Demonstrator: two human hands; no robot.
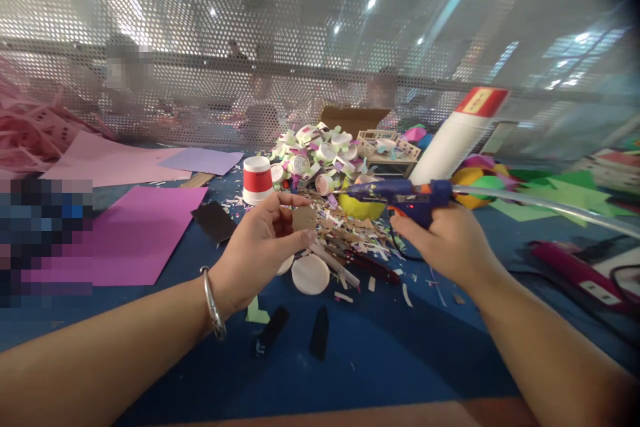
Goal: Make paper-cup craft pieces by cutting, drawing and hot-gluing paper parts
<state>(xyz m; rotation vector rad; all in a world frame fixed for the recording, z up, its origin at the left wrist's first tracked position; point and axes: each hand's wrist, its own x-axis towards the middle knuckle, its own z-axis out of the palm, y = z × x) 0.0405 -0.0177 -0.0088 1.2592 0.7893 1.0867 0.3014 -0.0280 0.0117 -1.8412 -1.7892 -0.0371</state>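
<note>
My right hand (450,240) grips a blue hot glue gun (400,193) with a long clear glue stick (540,201) out of its back. The gun's nozzle points left, toward my left hand (265,240). Between the thumb and fingers of that hand is a small brownish-grey piece of card (303,218), held above the table. Just below lies a white paper disc (311,273), with another partly hidden behind my fingers. A red and white paper cup (257,180) stands upside down beyond my left hand. Two black strips (320,332) lie nearer to me.
Paper scraps (350,233) and a heap of small paper crafts (320,153) fill the middle. A tall stack of cups (455,137) leans at the right. Magenta paper (145,233) lies left; a magenta power strip (575,273) with cables lies right. Perforated metal screen (280,27) stands behind.
</note>
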